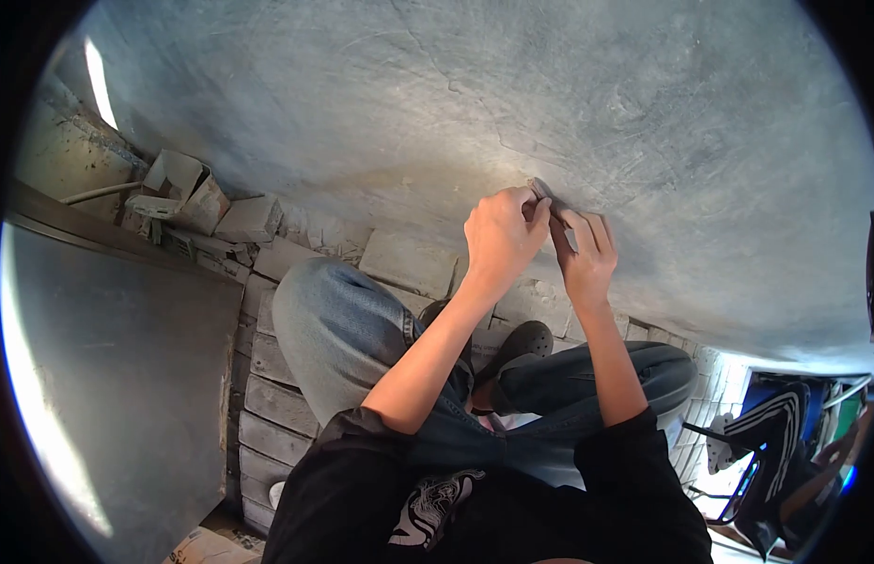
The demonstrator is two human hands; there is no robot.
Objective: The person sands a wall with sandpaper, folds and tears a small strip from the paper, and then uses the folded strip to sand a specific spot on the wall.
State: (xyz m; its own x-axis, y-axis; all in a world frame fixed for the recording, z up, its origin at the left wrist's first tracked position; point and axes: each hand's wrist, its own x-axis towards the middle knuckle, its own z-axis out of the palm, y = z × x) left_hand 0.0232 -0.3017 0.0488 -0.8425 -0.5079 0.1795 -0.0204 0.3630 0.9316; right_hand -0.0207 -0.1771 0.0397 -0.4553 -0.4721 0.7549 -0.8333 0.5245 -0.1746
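Gaping at far left, a dusty brownish cardboard box (209, 206) has indistinct contents. The left hand (503, 231) pinches a small, dark, flat piece (540, 187) near the scuffed grey wall (587, 85), bare above; the curled right hand (588, 259) adjoins, grip unclear.

There is a big grey wall (409, 122) with fine cracks, a floor (277, 404) of dusty bricks, and bright light (735, 376) at the right.
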